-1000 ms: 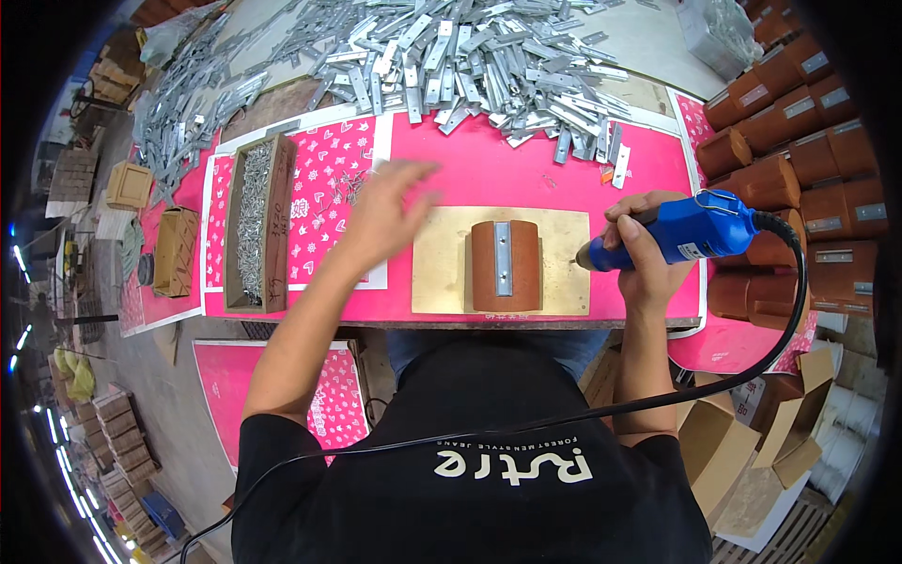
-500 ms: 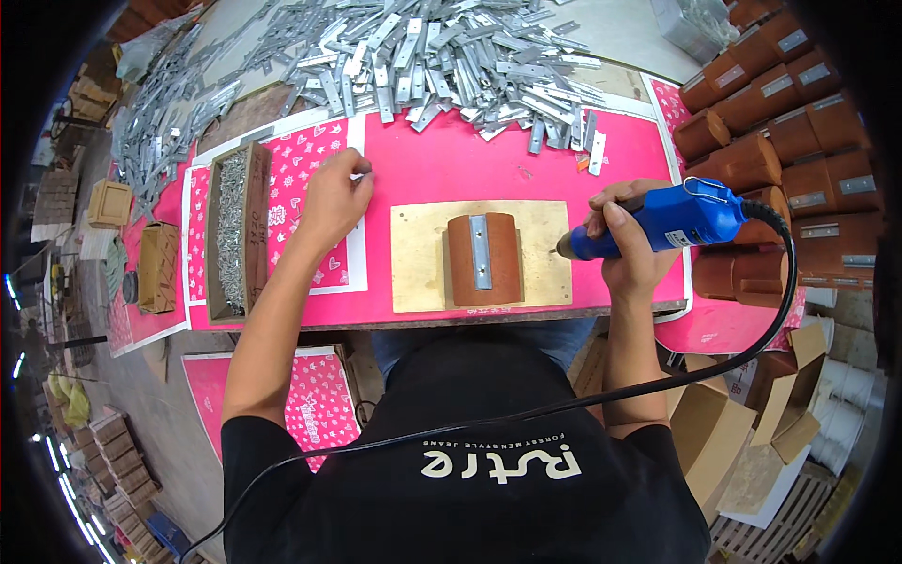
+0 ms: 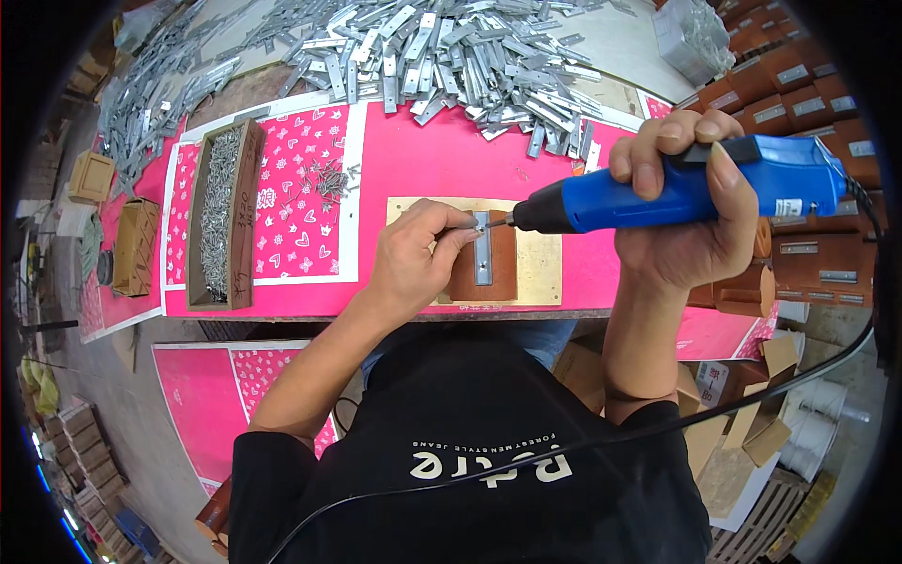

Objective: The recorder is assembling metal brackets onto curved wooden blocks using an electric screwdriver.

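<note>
In the head view, the left hand [image 3: 418, 249] has moved from beside the loose screws [image 3: 329, 180] to the reddish-brown rounded block [image 3: 504, 268], and the right hand [image 3: 691, 197] has raised the blue electric screwdriver [image 3: 601, 202] and brought its bit across to the same spot. Both hands now work together at one point, the upper end of the metal strip [image 3: 483, 263] lying along the block.

The left thumb and forefinger are pinched together there, right at the bit's tip; whether a screw sits between them is too small to tell. The right fingers wrap firmly round the screwdriver's body. The strip runs from just under the left fingertips towards the person, its lower end uncovered. The block rests on a wooden board [image 3: 545, 268] on the pink-covered table [image 3: 413, 150].
</note>
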`<state>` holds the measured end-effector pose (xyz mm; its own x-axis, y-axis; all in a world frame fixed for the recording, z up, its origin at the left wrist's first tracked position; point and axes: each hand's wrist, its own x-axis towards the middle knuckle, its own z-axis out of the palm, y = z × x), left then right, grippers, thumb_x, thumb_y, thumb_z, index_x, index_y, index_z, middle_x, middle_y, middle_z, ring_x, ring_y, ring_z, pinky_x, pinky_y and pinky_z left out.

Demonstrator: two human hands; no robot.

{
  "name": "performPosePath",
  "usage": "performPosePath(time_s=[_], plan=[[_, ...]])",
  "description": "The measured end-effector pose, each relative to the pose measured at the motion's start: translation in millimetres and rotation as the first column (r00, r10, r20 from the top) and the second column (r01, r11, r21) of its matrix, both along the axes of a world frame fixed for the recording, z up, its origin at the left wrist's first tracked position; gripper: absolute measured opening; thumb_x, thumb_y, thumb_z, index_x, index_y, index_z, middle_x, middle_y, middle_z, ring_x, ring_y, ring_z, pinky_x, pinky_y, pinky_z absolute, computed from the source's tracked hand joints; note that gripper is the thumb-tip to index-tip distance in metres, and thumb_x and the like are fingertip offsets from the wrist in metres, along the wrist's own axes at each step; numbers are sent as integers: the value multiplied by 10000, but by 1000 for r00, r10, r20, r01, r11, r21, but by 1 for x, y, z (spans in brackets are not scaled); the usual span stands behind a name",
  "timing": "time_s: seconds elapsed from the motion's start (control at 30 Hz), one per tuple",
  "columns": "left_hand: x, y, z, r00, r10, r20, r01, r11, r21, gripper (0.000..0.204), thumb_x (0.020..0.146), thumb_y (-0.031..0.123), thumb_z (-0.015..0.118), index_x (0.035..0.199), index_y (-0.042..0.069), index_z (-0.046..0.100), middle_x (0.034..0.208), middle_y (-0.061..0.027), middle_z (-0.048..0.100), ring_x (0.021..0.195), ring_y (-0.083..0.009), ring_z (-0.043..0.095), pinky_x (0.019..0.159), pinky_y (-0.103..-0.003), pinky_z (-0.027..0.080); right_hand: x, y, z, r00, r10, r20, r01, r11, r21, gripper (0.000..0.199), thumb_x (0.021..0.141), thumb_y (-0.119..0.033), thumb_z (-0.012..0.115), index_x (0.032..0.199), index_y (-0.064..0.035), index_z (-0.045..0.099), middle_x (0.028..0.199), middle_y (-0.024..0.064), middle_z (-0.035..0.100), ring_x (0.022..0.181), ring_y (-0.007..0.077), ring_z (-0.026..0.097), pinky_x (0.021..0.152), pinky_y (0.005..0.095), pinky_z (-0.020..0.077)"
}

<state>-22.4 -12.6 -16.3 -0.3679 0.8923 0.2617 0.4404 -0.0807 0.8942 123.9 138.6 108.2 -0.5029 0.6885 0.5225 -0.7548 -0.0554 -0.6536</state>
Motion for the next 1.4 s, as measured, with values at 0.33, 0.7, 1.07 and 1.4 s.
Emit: performPosePath(time_s=[0.33,0.7,1.07,1.4], plan=[[-1,-11,-1,979,-42,197,47,999,-23,101,925,70,577,961,-21,602,779,-39,630,696,-75,564,623,-234,459,-20,-6,-1,997,24,73,-20,998,-66,182,843,-138,542,994,-39,561,861,175,635,602,218,588,641,409,513],[-4,-13,-1,937,-79,341,103,993,-53,117,947,97,560,960,-14,593,824,-29,640,747,-73,558,681,-233,454,-23,-5,5,992,27,124,-18,997,-73,172,841,-150,546,976,-43,560,836,171,641,585,208,580,626,392,507],[-2,-11,-3,975,-154,160,139,985,101,102,879,88,631,924,-2,647,1042,-123,668,1002,-198,588,867,-320,458,-25,-7,3,986,108,125,-99,992,-78,205,866,-164,506,1005,-20,550,890,141,618,621,172,529,649,358,464],[20,-25,-18,994,-55,-94,68,988,140,374,665,185,791,1021,101,715,1371,-180,477,1272,-376,345,1050,-457,264,4,-62,3,926,-50,374,-18,984,177,299,803,-86,676,995,-33,453,848,163,602,758,212,626,688,326,539]])
